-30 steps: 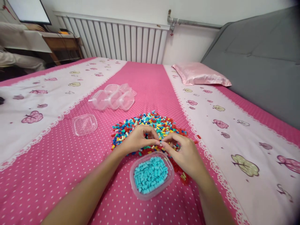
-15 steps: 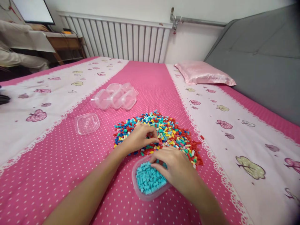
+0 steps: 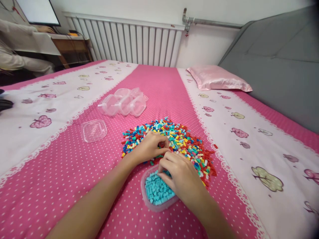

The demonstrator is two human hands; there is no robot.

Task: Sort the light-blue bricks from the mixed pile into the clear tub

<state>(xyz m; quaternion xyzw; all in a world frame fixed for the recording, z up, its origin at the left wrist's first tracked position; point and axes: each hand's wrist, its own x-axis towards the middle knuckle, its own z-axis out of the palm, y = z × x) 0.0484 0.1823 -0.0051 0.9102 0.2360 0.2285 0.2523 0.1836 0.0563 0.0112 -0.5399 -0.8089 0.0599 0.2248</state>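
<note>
A pile of small mixed-colour building bricks [image 3: 184, 141] lies on the pink bedspread. My left hand [image 3: 152, 146] rests over the pile's near side, thumb and fingertips brought together in a pinch; anything between them is too small or hidden. Close beside it, my right hand [image 3: 180, 172] has its fingers curled and the thumb near them, above the far right part of a clear plastic container [image 3: 144, 191]. What those fingers hold, if anything, I cannot make out. Light-blue bricks [image 3: 159, 191] fill much of the container, which the right hand partly covers.
Several clear containers [image 3: 123, 103] are grouped beyond the pile to the left, with a clear lid [image 3: 94, 131] nearer. A pink pillow [image 3: 218, 78] lies by the grey headboard [image 3: 274, 56]. At a desk [image 3: 68, 44], far left, sits another person [image 3: 22, 49].
My right hand has shifted slightly left and away from me, its fingers now closer to my left hand. The left hand stays nearly in place over the pile. The view has shifted a little.
</note>
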